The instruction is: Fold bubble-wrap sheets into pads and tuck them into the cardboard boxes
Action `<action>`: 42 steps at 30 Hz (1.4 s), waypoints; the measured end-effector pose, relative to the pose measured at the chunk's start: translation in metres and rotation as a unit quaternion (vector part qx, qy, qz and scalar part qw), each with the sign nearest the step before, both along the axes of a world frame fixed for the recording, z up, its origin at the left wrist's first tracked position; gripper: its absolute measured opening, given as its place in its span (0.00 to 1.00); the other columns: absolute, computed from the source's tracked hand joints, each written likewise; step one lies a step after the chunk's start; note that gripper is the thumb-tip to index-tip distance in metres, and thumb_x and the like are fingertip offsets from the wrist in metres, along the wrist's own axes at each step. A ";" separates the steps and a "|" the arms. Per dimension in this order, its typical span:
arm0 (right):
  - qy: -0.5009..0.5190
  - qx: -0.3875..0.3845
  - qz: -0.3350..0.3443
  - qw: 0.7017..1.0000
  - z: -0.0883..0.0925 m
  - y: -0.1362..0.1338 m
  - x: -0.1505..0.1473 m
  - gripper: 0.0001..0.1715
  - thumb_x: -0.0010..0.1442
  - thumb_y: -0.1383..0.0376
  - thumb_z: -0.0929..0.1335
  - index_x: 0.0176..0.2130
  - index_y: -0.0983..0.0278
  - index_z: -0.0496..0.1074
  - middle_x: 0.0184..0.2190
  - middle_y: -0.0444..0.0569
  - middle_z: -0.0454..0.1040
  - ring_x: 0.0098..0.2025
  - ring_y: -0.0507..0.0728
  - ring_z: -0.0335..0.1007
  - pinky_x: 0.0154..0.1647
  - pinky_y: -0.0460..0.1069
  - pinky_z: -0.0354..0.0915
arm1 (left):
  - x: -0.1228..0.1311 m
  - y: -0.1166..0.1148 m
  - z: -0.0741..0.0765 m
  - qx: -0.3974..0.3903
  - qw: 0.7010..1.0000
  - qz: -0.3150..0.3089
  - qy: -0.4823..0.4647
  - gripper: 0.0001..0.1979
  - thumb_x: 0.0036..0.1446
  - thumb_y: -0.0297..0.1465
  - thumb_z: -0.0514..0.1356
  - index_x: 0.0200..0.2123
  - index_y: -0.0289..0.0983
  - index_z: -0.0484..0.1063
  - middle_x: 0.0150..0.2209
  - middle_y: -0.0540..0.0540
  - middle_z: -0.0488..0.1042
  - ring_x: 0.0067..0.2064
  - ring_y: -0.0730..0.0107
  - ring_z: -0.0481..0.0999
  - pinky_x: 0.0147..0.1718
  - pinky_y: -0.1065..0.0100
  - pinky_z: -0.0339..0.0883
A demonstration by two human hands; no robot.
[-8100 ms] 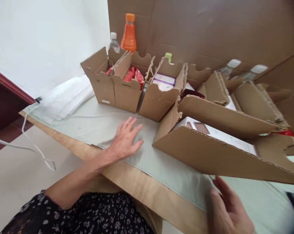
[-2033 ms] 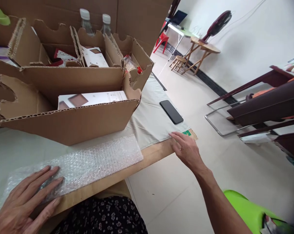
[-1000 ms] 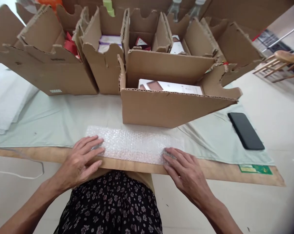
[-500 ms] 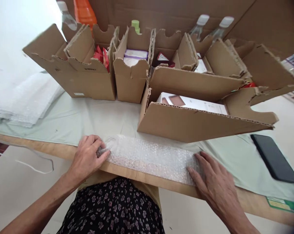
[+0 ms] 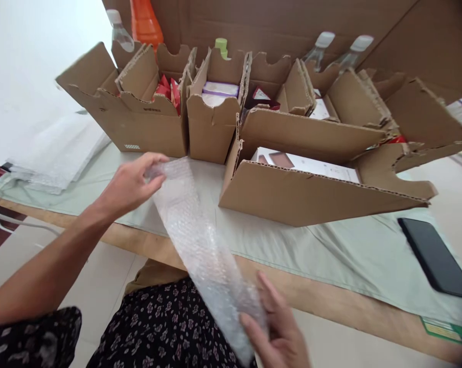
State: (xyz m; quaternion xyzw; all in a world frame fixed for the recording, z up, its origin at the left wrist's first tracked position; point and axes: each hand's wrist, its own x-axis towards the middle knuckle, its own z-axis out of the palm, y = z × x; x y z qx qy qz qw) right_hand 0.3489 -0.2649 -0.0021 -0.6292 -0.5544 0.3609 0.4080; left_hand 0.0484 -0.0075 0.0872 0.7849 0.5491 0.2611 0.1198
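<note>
A long folded strip of bubble wrap (image 5: 208, 245) slants from the tabletop down over the table's front edge towards my lap. My left hand (image 5: 135, 179) pinches its far end between thumb and fingers, just in front of the cardboard boxes. Around the near end, my right hand (image 5: 273, 327) is closed with thumb on one side and fingers on the other, somewhat blurred. Whether anything lies inside the folded wrap I cannot tell.
Several open cardboard boxes (image 5: 154, 125) hold small packages. The front cardboard box (image 5: 311, 197) has a white carton (image 5: 311, 166) inside. Bubble wrap sheets (image 5: 58, 153) are stacked at left. A black phone (image 5: 436, 255) lies at right. Bottles stand behind.
The bubble wrap has gone from lying along the table edge to a steep slant. My left hand has moved forward with one end, my right hand back and left with the other.
</note>
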 end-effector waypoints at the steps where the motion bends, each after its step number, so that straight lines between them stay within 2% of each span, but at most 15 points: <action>1: 0.040 -0.008 0.020 0.999 -0.009 -0.001 -0.019 0.32 0.71 0.58 0.68 0.71 0.52 0.64 0.62 0.53 0.77 0.56 0.62 0.81 0.52 0.54 0.79 | 0.006 0.017 -0.003 0.022 1.000 -0.014 0.010 0.18 0.61 0.32 0.60 0.54 0.40 0.75 0.51 0.45 0.82 0.48 0.60 0.82 0.51 0.59 0.74; 4: 0.096 -0.011 0.081 0.992 -0.029 0.001 -0.062 0.34 0.69 0.60 0.69 0.71 0.55 0.64 0.59 0.54 0.79 0.48 0.59 0.83 0.50 0.53 0.80 | 0.028 0.058 -0.022 0.045 0.997 -0.053 0.023 0.22 0.61 0.26 0.58 0.59 0.36 0.72 0.56 0.43 0.80 0.54 0.58 0.80 0.58 0.55 0.72; 7: 0.052 0.014 0.100 0.994 -0.036 0.005 -0.077 0.38 0.69 0.63 0.68 0.73 0.54 0.60 0.47 0.50 0.83 0.34 0.55 0.80 0.42 0.50 0.80 | 0.041 0.062 -0.043 0.053 0.996 -0.061 0.037 0.30 0.59 0.26 0.63 0.65 0.31 0.67 0.61 0.35 0.75 0.61 0.47 0.75 0.60 0.47 0.69; 10: -0.026 0.067 0.102 0.992 -0.033 0.009 -0.073 0.42 0.68 0.62 0.68 0.76 0.49 0.54 0.42 0.47 0.83 0.36 0.58 0.81 0.40 0.51 0.80 | 0.034 0.017 -0.053 0.121 0.991 -0.054 0.017 0.25 0.64 0.28 0.61 0.63 0.33 0.69 0.62 0.33 0.73 0.63 0.45 0.72 0.61 0.43 0.66; 13: -0.032 0.140 0.168 0.975 -0.025 0.015 -0.061 0.43 0.69 0.62 0.66 0.76 0.45 0.51 0.49 0.48 0.82 0.42 0.60 0.82 0.41 0.52 0.80 | 0.017 -0.050 -0.056 0.078 0.979 -0.180 -0.053 0.13 0.66 0.25 0.58 0.52 0.38 0.77 0.47 0.40 0.81 0.52 0.55 0.78 0.54 0.50 0.72; 15: -0.018 0.139 0.220 0.965 -0.016 0.021 -0.053 0.37 0.69 0.62 0.66 0.72 0.44 0.60 0.50 0.47 0.82 0.44 0.60 0.82 0.41 0.52 0.79 | 0.008 -0.089 -0.058 -0.005 0.960 -0.257 -0.114 0.14 0.66 0.23 0.58 0.51 0.39 0.77 0.43 0.43 0.82 0.51 0.57 0.78 0.54 0.52 0.72; 17: -0.007 0.070 0.244 0.967 -0.005 0.028 -0.047 0.24 0.68 0.59 0.69 0.61 0.46 0.75 0.50 0.48 0.82 0.47 0.61 0.81 0.45 0.53 0.78 | 0.001 -0.114 -0.061 -0.086 0.941 -0.280 -0.166 0.15 0.68 0.26 0.57 0.56 0.39 0.75 0.45 0.42 0.82 0.52 0.57 0.77 0.55 0.52 0.72; 20: 0.121 -0.061 0.246 0.960 0.012 0.041 -0.049 0.13 0.66 0.53 0.72 0.46 0.54 0.83 0.44 0.50 0.82 0.45 0.60 0.79 0.48 0.54 0.76 | -0.011 -0.125 -0.069 -0.184 0.911 -0.274 -0.246 0.23 0.73 0.42 0.53 0.67 0.42 0.67 0.51 0.39 0.80 0.56 0.53 0.76 0.55 0.50 0.71; 24: 0.417 -0.105 0.135 0.893 0.021 0.067 -0.071 0.20 0.64 0.46 0.72 0.44 0.57 0.82 0.36 0.49 0.80 0.36 0.56 0.76 0.41 0.51 0.73 | -0.017 -0.122 -0.074 -0.250 0.878 -0.245 -0.328 0.41 0.69 0.60 0.48 0.75 0.44 0.52 0.52 0.40 0.80 0.56 0.51 0.77 0.59 0.49 0.69; 26: 0.480 -0.094 0.085 0.868 0.019 0.080 -0.083 0.21 0.64 0.48 0.72 0.51 0.56 0.79 0.41 0.50 0.82 0.39 0.57 0.78 0.42 0.51 0.74 | -0.011 -0.122 -0.074 -0.232 0.903 -0.174 -0.316 0.39 0.70 0.53 0.55 0.75 0.43 0.50 0.47 0.44 0.81 0.49 0.58 0.80 0.53 0.56 0.73; 29: 0.489 -0.079 0.057 0.867 0.012 0.089 -0.093 0.30 0.68 0.53 0.71 0.66 0.49 0.68 0.56 0.52 0.79 0.51 0.58 0.79 0.42 0.50 0.75 | 0.004 -0.123 -0.077 -0.136 0.961 -0.040 -0.237 0.28 0.70 0.33 0.59 0.71 0.41 0.58 0.34 0.52 0.78 0.36 0.70 0.78 0.43 0.66 0.73; 32: 0.399 -0.031 0.064 0.914 0.011 0.086 -0.089 0.36 0.71 0.58 0.69 0.72 0.43 0.57 0.61 0.51 0.75 0.51 0.57 0.80 0.42 0.50 0.77 | 0.016 -0.123 -0.082 -0.026 0.988 0.011 -0.152 0.25 0.68 0.26 0.58 0.67 0.37 0.64 0.31 0.53 0.76 0.34 0.70 0.77 0.41 0.67 0.72; 36: 0.085 0.111 0.105 0.985 0.016 0.085 -0.073 0.27 0.70 0.70 0.67 0.64 0.49 0.69 0.53 0.48 0.80 0.51 0.56 0.78 0.51 0.54 0.76 | 0.021 -0.120 -0.087 0.056 0.995 0.014 -0.078 0.25 0.67 0.26 0.60 0.66 0.34 0.64 0.31 0.52 0.75 0.34 0.68 0.76 0.41 0.64 0.72; 39: -0.166 0.197 0.166 0.952 0.016 0.094 -0.067 0.25 0.66 0.72 0.68 0.60 0.59 0.72 0.57 0.54 0.78 0.60 0.64 0.72 0.57 0.61 0.72 | 0.022 -0.117 -0.086 0.075 0.997 -0.001 -0.028 0.23 0.67 0.26 0.60 0.65 0.32 0.65 0.30 0.51 0.75 0.32 0.65 0.74 0.39 0.61 0.72; 42: -0.298 0.201 0.218 0.908 0.009 0.103 -0.067 0.22 0.66 0.73 0.67 0.58 0.63 0.73 0.61 0.58 0.76 0.63 0.69 0.70 0.55 0.64 0.71 | 0.018 -0.117 -0.082 0.084 0.996 -0.002 0.010 0.22 0.68 0.29 0.60 0.63 0.31 0.66 0.35 0.46 0.77 0.36 0.60 0.76 0.40 0.57 0.72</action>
